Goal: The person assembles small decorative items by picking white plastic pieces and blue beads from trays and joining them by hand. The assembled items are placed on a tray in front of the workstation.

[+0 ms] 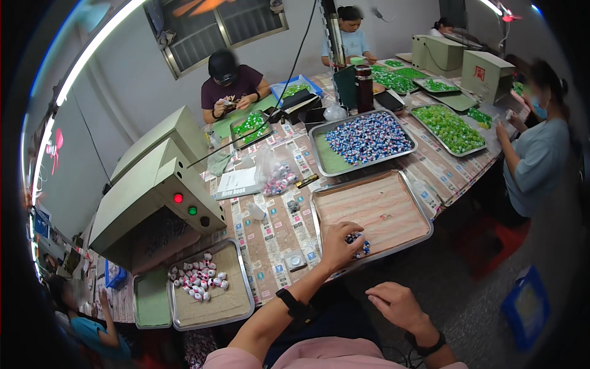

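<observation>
My left hand (339, 247) curls over a small cluster of blue-and-white rounded pieces (358, 242), with its fingers closed around some of them. They sit at the near edge of a metal tray (401, 251) lined with a pinkish-brown sheet. My right hand (398, 305) hovers apart from the tray, close to my body. Its fingers are loosely bent, the thumb stands a little off them, and nothing shows in it. Behind the lined tray, a larger tray (326, 161) holds a heap of similar blue, white and red pieces (369, 136).
At the left stands a beige box machine (157, 203) with red and green buttons. Before it, a tray (239, 307) bears white-and-pink round pieces (198, 278). A notebook (238, 182) and a plastic bag (270, 172) lie mid-table. Co-workers sit around; a tray of green pieces (448, 128) stands right.
</observation>
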{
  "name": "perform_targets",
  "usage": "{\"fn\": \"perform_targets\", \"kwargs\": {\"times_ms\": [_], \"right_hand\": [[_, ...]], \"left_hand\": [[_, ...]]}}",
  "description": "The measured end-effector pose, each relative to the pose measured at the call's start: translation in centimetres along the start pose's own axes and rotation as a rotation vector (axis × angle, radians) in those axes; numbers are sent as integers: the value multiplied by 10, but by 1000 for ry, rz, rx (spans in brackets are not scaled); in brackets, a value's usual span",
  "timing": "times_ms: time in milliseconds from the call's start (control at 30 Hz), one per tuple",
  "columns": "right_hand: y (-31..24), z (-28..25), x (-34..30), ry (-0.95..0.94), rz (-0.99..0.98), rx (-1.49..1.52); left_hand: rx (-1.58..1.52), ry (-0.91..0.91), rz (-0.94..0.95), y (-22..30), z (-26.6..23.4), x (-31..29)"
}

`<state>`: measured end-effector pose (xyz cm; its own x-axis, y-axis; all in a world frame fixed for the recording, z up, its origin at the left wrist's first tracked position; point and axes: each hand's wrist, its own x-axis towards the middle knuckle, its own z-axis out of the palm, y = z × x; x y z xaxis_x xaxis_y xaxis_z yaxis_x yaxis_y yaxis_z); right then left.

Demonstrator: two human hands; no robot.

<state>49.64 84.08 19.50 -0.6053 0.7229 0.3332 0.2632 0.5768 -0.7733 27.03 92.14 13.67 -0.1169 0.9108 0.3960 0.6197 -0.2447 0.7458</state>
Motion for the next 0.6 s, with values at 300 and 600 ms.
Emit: {"fn": "perform_targets", "kwargs": {"times_ms": [300,600], "right_hand": [[-8,18,49,56,-30,-12],[14,68,63,63,-43,-70]], "left_hand": [[-318,-96,-247,36,-34,-6],[-537,253,-433,6,-148,-58]]}}
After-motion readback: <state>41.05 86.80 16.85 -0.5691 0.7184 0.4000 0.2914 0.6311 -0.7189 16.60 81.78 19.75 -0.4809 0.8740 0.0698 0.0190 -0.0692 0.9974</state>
